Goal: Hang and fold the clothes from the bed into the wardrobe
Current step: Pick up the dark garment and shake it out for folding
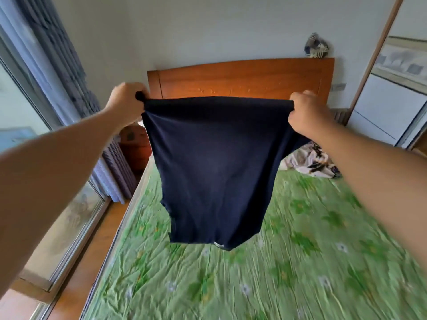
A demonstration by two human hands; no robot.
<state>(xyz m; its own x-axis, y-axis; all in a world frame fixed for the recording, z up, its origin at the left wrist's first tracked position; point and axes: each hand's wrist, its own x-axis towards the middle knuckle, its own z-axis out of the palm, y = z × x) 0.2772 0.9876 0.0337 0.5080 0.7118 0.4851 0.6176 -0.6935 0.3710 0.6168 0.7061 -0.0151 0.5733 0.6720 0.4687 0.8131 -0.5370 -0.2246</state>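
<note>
1. The left grip (126,100) is raised in front of the camera with its fingers curled tight round the top left corner of a navy garment (212,172). A small wad of the dark cloth bunches out between thumb and fingers.
2. The right grip (307,114) is at about the same height. It is also closed in a fist, on the garment's top right corner.
3. Between the two grips, the garment's top edge is pulled nearly straight and level.
4. The garment hangs freely in the air above the bed (300,262), touching nothing below. It narrows toward its lower edge, where a small white label (218,244) shows. What kind of garment it is cannot be told from this side.
5. The bed is covered by a crumpled green sheet with a flower pattern, and its nearer part is blurred.
6. A wooden headboard (242,77) stands against the wall behind the garment.
7. A crumpled patterned cloth (312,162), pale with dark marks, lies on the bed near the headboard, below the right forearm.
8. A small bundle of checked fabric (316,46) sits on top of the headboard's right end.
9. A round orange object (134,144) sits beside the bed on the left, next to a grey-blue curtain (69,65) and a window (27,139).
10. A white-panelled door (388,107) in a wooden frame stands at the far right.
</note>
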